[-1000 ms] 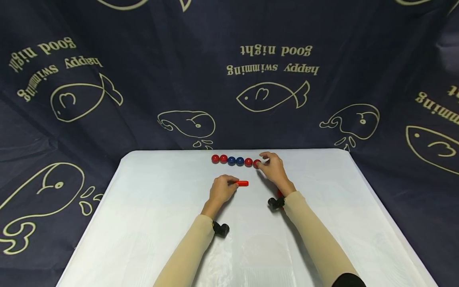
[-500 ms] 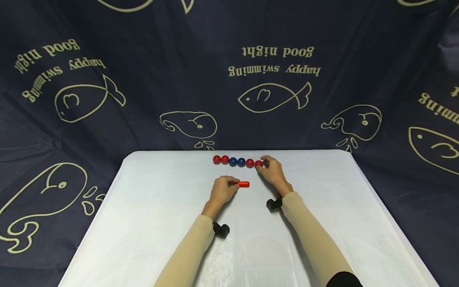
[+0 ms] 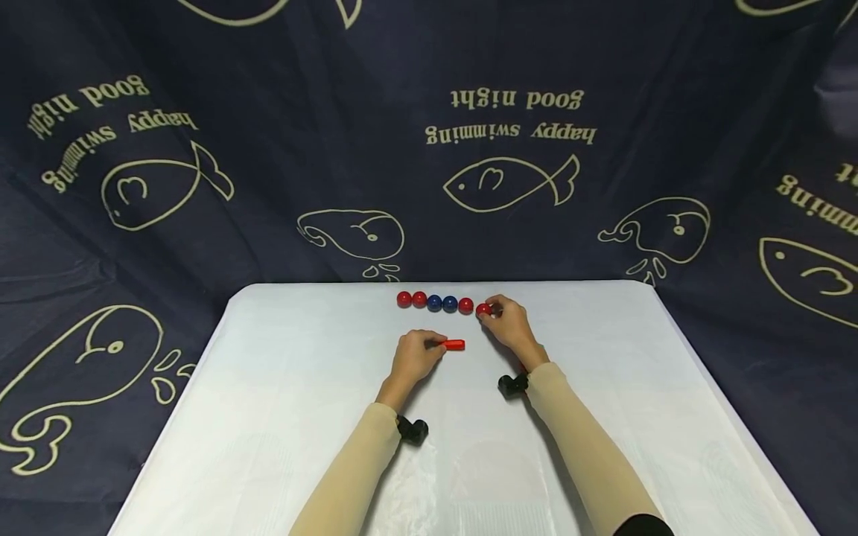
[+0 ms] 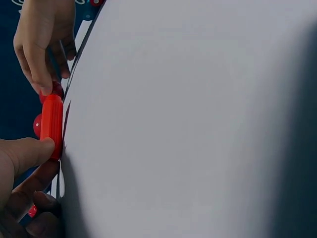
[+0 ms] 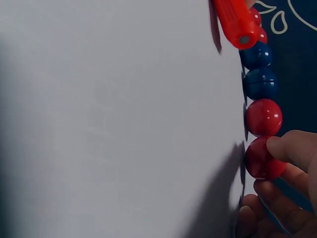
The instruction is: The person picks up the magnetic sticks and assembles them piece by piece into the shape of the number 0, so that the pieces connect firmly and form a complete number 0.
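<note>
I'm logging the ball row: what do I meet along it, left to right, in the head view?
First red ball, second red ball, first blue ball, second blue ball, third red ball, fourth red ball, pinched by the right hand.

The left sleeve (image 3: 348,469) and right sleeve (image 3: 583,439) over there are plain beige, ending just behind the bare left hand (image 3: 412,357) and right hand (image 3: 511,325). 2 small, rounded black wrist cameras (image 3: 412,430) sit by the cuffs (image 3: 383,411). Farther back from the right hand, a curved black patch (image 3: 643,525) meets the sleeve.
</note>
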Demonstrator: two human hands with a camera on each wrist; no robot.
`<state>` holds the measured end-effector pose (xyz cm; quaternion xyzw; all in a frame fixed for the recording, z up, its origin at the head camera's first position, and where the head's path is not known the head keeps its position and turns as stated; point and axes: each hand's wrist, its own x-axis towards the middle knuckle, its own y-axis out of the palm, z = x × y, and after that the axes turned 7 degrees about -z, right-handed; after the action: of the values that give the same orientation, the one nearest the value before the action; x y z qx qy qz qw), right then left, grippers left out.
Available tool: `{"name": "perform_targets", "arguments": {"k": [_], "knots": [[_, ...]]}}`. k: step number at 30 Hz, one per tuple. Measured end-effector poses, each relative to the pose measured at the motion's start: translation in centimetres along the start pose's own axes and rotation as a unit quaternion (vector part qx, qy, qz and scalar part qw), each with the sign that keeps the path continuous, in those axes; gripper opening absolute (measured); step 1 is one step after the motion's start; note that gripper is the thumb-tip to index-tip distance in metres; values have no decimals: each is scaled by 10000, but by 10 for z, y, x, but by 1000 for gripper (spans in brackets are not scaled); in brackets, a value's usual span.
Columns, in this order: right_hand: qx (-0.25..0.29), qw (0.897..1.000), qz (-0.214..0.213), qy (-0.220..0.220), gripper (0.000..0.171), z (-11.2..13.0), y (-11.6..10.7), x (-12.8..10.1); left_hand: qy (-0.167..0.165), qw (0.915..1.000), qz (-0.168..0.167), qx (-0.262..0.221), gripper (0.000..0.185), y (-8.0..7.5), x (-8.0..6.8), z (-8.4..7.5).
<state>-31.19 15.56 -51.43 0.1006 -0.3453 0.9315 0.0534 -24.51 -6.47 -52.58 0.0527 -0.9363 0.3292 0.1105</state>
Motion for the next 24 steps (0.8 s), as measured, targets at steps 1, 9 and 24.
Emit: {"name": "perform_targets", "arguments": {"k": [1, 9, 24], "knots": [[-2, 10000, -6, 2, 34, 0, -1, -1, 16, 10000, -4, 13, 14, 0, 0, 0], [-41, 10000, -8, 53, 34, 4, -4, -15, -11, 10000, -32, -44, 14, 1, 0, 1], [401, 9992, 5, 71, 31, 9, -1, -44, -185, 9998, 39, -21, 15, 1, -1, -1]]}}
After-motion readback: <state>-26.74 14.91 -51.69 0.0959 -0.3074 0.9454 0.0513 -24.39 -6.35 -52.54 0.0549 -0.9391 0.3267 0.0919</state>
